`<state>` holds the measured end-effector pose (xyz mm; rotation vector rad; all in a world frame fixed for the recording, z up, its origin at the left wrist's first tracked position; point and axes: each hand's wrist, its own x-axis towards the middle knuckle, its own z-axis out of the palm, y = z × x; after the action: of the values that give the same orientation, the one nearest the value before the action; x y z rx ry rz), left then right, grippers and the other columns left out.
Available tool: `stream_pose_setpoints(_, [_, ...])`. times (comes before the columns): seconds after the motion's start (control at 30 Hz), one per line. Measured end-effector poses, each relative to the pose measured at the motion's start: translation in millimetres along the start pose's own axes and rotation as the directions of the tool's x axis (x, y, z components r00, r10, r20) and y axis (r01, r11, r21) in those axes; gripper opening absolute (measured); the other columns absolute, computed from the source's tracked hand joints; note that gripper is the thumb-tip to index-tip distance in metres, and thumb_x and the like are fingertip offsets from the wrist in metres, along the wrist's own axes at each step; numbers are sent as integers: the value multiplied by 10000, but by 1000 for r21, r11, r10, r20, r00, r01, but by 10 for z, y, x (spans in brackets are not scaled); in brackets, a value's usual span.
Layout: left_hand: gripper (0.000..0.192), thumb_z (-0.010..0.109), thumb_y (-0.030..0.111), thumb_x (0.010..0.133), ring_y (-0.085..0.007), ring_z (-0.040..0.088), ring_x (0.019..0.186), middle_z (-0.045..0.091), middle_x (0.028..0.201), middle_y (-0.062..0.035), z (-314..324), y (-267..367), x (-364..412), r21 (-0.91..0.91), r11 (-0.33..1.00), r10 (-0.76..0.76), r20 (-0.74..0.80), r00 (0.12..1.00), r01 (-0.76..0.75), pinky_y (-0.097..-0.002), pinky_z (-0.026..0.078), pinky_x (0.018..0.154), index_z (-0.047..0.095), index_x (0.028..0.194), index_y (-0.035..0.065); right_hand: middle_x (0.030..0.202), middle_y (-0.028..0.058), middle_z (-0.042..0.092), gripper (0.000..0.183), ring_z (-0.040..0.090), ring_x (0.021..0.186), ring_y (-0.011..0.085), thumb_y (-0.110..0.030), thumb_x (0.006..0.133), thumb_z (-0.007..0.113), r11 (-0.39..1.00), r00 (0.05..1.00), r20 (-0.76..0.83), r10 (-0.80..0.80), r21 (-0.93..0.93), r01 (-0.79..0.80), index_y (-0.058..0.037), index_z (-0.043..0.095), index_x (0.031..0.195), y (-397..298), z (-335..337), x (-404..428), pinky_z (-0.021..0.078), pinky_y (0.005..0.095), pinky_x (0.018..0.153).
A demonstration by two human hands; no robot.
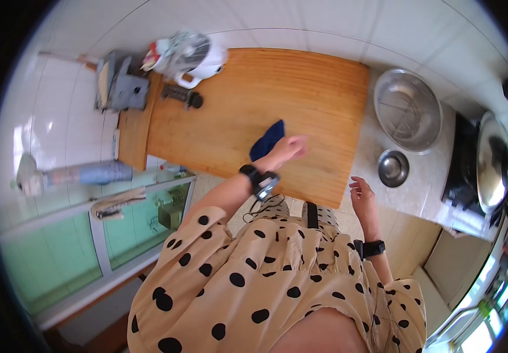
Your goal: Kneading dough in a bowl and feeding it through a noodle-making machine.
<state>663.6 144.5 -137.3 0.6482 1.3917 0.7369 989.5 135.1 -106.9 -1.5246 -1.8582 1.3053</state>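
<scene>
A wooden board covers much of the counter before me. My left hand rests on or just above a dark blue cloth on the board; its fingers are blurred, and whether they grip the cloth is not plain. Off the board's front right corner, my right hand hangs with its fingers apart and nothing in it, short of the stone counter's edge. A small steel bowl stands to the right of that hand. Both wrists wear black straps with devices.
A large steel basin stands at the back right, beside a black stove bearing a wok with a metal lid. At the back left are a white kettle, a plastic bag, a dark cylindrical object and a grey metal holder.
</scene>
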Motion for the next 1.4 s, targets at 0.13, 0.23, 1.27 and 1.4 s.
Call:
stream_pose_setpoints(0.13, [390, 553, 193, 968, -190, 664, 962, 662, 1108, -109, -1357, -730, -1328, -286, 948, -213, -246, 946, 139, -318, 548, 845, 510, 1330, 54, 1200, 162, 578, 508, 626, 995, 277, 21, 796, 600, 973, 955, 213, -206, -59, 223, -115, 552, 1283, -501, 654, 363, 550, 376, 804])
stream_pose_setpoints(0.23, [407, 546, 154, 944, -213, 673, 939, 667, 1086, -131, -2172, -1453, -2335, -309, 951, -177, -607, 775, -25, -335, 549, 834, 497, 1332, 43, 1330, 173, 473, 610, 562, 1093, 332, -1, 762, 649, 850, 855, 270, -443, -174, 496, -155, 520, 1337, -965, 1365, 537, 521, 414, 889])
stream_pose_setpoints(1.27, [404, 502, 89, 955, -223, 661, 984, 647, 1138, -167, -5680, -2525, -4452, -587, 784, -255, -602, 756, -203, -326, 544, 887, 473, 1348, 2, 923, 25, 672, 241, 620, 814, 106, -168, 936, 608, 904, 731, 533, -426, 269, 331, -7, 648, 1110, -4780, 6035, 2857, 506, 243, 719])
stream_pose_setpoints(1.4, [401, 503, 107, 969, -225, 659, 990, 644, 1143, -173, -6204, -2017, -4388, -576, 806, -303, -598, 742, -135, -327, 543, 893, 470, 1352, -7, 959, 64, 685, 258, 641, 823, 139, -115, 937, 554, 956, 821, 502, -273, 240, 171, 2, 643, 1149, -5135, 7163, 3954, 526, 280, 744])
